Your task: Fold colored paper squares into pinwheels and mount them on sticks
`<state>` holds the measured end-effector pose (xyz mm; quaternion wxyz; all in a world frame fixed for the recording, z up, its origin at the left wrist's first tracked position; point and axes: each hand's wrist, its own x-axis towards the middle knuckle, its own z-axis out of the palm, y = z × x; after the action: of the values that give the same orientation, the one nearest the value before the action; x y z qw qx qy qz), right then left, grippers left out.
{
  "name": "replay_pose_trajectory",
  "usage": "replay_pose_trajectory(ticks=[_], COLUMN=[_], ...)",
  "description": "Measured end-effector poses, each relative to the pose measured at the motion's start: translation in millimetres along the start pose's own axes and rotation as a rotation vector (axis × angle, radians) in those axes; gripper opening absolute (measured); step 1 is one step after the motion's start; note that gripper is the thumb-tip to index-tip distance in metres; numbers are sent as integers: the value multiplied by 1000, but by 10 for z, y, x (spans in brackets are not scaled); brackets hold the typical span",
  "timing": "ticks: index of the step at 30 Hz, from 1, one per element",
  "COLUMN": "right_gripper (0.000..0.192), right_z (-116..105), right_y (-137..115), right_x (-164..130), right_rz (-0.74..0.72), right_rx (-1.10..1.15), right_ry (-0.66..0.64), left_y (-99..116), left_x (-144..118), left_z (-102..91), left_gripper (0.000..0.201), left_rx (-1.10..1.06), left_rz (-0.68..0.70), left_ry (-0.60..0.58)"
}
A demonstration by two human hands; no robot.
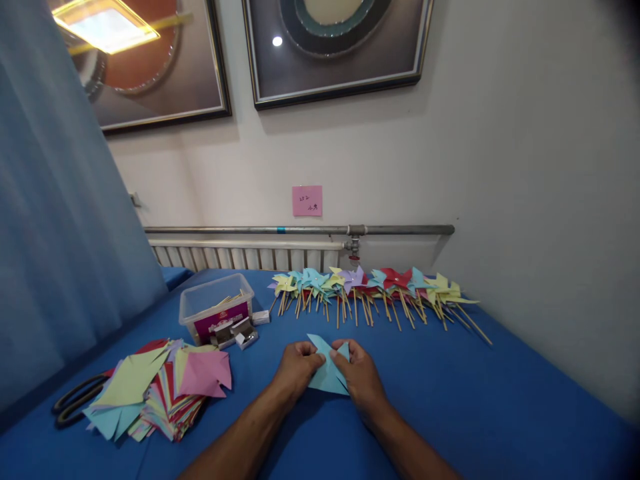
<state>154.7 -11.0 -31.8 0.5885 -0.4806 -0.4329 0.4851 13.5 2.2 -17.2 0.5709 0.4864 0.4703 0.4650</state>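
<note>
Nearest the camera, 2 bare forearms are reaching forward over the blue tabletop point(500, 400). The left hand point(296, 369) and the right hand point(361, 375) are meeting at a light blue paper sheet point(326, 380), which is lying on the tabletop between them with its corners folded up toward the middle. The left hand is pinching the paper's left side with thumb and fingertips closed narrow on it; the right hand is pinching the right side the same way, one folded tip sticking up between the 2 hands.

To the left, near the tabletop's edge, a loose pile of coloured paper squares point(160, 390) is spreading out, with yellow-green, pink, red and light blue sheets showing. Black scissors point(75, 400) are lying partly under the pile's left side.

Further back, a clear plastic box point(216, 308) with a dark red label is sitting on the tabletop, thin sticks resting inside it. Just beside its front are a few small white and silver boxes point(245, 332).

Beyond the hands, a row of finished paper pinwheels point(375, 290) on wooden sticks is lying along the far edge. Behind them a radiator point(240, 255) and a grey pipe point(300, 230) are running along the wall, below a pink note point(307, 201) and 2 framed pictures point(335, 47).
</note>
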Motion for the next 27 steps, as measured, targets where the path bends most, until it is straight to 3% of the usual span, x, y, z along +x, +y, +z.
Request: replay_pose_trajectory(ticks=[7,15,27], right_gripper=[30,41,46], right_z=[-7,19,12], right_y=[44,-20,129], right_x=[4,-26,50], right_rz=[-54,39,-3], right_rx=[-83,85,14], right_ry=[20,-46,-4], left_y=[-46,61,32], left_x=[24,-15,-27], left_z=[-14,-9,-2], left_gripper=[29,27,28], left_rx=[48,-67,-51], left_rz=[2,-34,-31], left_ry=[6,29,31])
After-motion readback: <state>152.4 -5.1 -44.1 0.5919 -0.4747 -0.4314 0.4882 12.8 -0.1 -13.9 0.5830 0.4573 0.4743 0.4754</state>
